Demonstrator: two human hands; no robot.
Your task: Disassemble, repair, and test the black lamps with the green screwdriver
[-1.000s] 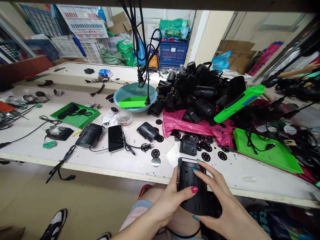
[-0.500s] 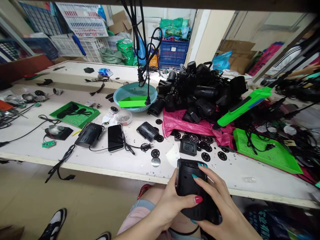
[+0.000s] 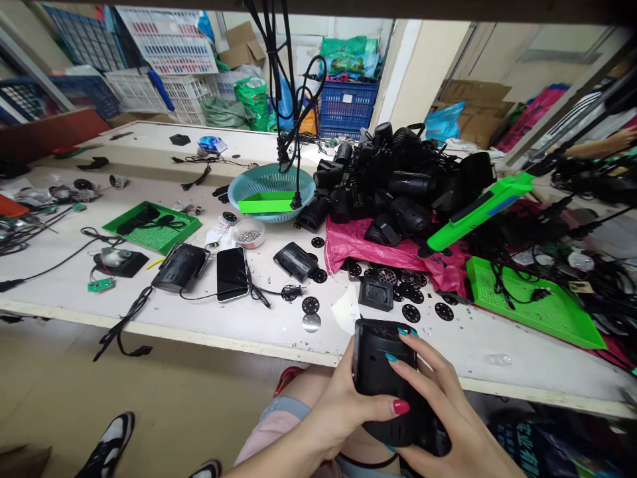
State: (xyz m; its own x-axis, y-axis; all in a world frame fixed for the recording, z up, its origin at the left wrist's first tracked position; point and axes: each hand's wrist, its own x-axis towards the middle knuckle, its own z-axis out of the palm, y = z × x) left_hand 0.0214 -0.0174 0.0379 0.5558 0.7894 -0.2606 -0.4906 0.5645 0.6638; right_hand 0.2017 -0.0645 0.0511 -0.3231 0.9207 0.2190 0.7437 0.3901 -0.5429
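Between both hands, at the table's front edge, I hold a black plastic housing (image 3: pixel 383 372) with rounded sides and small slots. My left hand (image 3: pixel 343 398) wraps its left side, the thumb laid across the face. On the right side, my right hand (image 3: pixel 442 398) grips it with fingers spread over the top and the thumb low underneath. The far side of the housing is hidden. Just beyond it on the table lie a small black square frame-like part (image 3: pixel 376 293) and a piece of white paper (image 3: pixel 346 309).
Black round discs (image 3: pixel 411 313) lie scattered nearby. A heap of black housings (image 3: pixel 398 179) rests on pink sacking (image 3: pixel 348 244). A green screwdriver (image 3: pixel 480 211) hangs at right above a green tray (image 3: pixel 562 322). Leftward are a phone (image 3: pixel 231 273), another housing (image 3: pixel 180 267) and a blue basket (image 3: pixel 271 182).
Both hands and the housing have shifted slightly right and down in the view, with the grip much the same. The hanging green screwdriver has swung slightly left.
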